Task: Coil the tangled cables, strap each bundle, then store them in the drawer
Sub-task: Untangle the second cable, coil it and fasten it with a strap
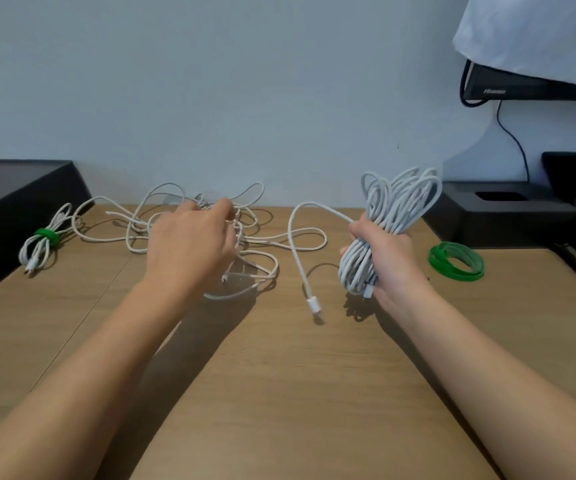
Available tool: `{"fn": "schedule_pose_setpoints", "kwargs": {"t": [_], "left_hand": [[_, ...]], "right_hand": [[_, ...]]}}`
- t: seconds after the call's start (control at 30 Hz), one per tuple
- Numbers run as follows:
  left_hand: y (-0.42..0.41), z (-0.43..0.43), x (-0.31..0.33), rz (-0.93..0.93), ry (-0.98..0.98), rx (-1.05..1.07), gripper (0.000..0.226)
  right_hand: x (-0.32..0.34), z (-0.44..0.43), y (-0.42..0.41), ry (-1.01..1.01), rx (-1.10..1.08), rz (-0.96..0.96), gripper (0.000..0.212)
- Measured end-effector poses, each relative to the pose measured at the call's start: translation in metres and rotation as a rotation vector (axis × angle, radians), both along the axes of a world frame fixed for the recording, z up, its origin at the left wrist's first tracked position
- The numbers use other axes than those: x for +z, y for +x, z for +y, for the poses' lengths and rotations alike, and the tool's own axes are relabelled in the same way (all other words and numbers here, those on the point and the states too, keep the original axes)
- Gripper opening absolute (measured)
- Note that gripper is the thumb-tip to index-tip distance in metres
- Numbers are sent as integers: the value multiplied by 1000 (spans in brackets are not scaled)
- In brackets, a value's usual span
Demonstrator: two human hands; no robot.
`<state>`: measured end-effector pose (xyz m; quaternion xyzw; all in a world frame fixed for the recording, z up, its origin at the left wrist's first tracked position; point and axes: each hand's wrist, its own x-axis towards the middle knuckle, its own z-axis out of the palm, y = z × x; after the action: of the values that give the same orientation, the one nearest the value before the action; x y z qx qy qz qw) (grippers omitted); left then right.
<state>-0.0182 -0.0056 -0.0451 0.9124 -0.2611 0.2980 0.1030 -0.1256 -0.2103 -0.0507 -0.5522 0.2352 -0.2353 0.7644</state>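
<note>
My right hand grips a thick coil of white cable upright above the wooden desk. A loose tail arcs out of the coil to the left and ends in a white plug lying on the desk. My left hand hovers over a tangled pile of cream cables, its fingertips curled among the strands at the far side; I cannot tell whether they pinch one. At the far left lies a small coiled cable bound with a green strap. Loose green straps lie right of the coil.
A black box stands at the left edge of the desk. Black equipment fills the right rear, with a cloth-covered monitor above it and a black lead hanging down. The pale wall runs close behind the cables.
</note>
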Motion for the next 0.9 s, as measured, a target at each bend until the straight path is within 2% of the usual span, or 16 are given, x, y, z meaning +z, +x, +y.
{"fn": "schedule_pose_setpoints", "kwargs": {"t": [0.07,0.1,0.13,0.23,0.27,0.33,0.4,0.47,0.57,0.67,0.77,0.9], "left_hand": [[-10,-1,5,-98,-74,-4,33],[-18,-4,9,-64,-147,-24,34],[-25,-11,11,57,-235,-71,34],[-35,-35,11,662,-431,-195,44],[-33,-41,7,810,-535,-253,39],[-25,-47,-2,933,-760,-349,18],[-15,-44,-11,853,-837,-349,23],[-6,-37,-18,721,-837,-342,24],[-1,-28,-23,630,-858,-419,22],[-6,-29,-22,526,-832,-517,20],[-10,-31,-22,451,-818,-570,21],[-14,-28,-20,406,-821,-609,18]], "right_hand": [[-2,4,-1,-17,25,4,27],[-3,6,-1,-33,42,14,23],[-4,9,-1,-49,58,27,20],[-6,16,-1,-82,111,35,15],[-6,18,-1,-93,133,30,13],[-8,20,-3,-113,177,33,10],[-10,16,-4,-101,218,32,11],[-9,8,-3,-34,247,4,15],[-4,-2,-2,75,313,22,17],[-4,0,-4,43,503,120,31],[-3,6,-6,-25,706,229,20],[-3,12,-9,127,906,256,25]]}}
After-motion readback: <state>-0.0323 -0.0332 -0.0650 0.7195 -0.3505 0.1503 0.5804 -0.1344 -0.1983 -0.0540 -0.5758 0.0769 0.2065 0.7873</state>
